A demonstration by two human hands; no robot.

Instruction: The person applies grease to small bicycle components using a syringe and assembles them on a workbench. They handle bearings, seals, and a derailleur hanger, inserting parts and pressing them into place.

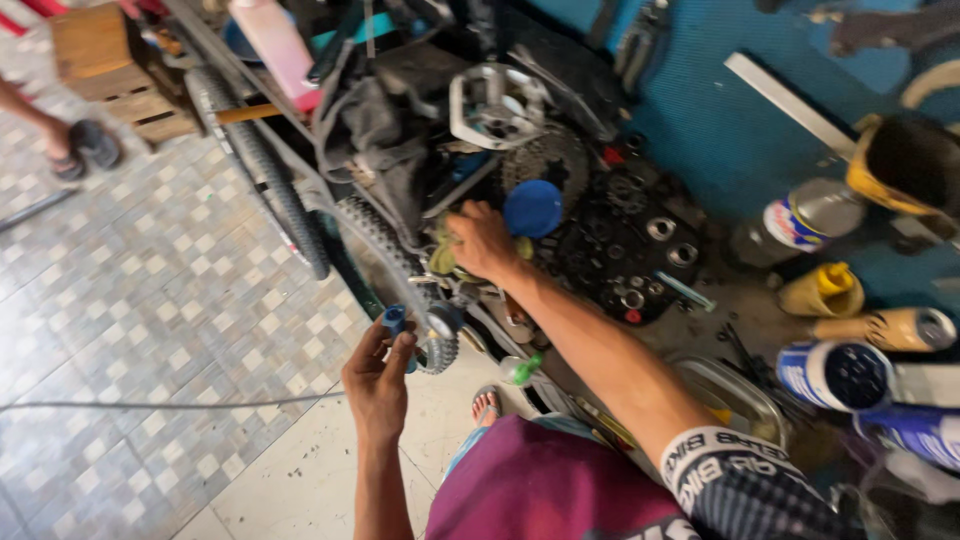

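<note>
Left hand [378, 385]: fingers closed around a small blue cylindrical part [395, 322], held up just beside a knobby tyre [395, 262]
Right hand [484, 240]: fingers curled, pressing a yellow-green rag [441, 257] against the bicycle parts by the tyre
Blue round lid [533, 208]: just beside the right hand, in front of a toothed sprocket [548, 155]
Silver pedal [495, 105]: above the sprocket
Spray cans [835, 373]: lying at right, well apart from both hands
Tiled floor [150, 290]: at left

Knobby rubber tyre [385, 255]; yellow cloth rag [445, 255]; glossy floor tiles [150, 300].
</note>
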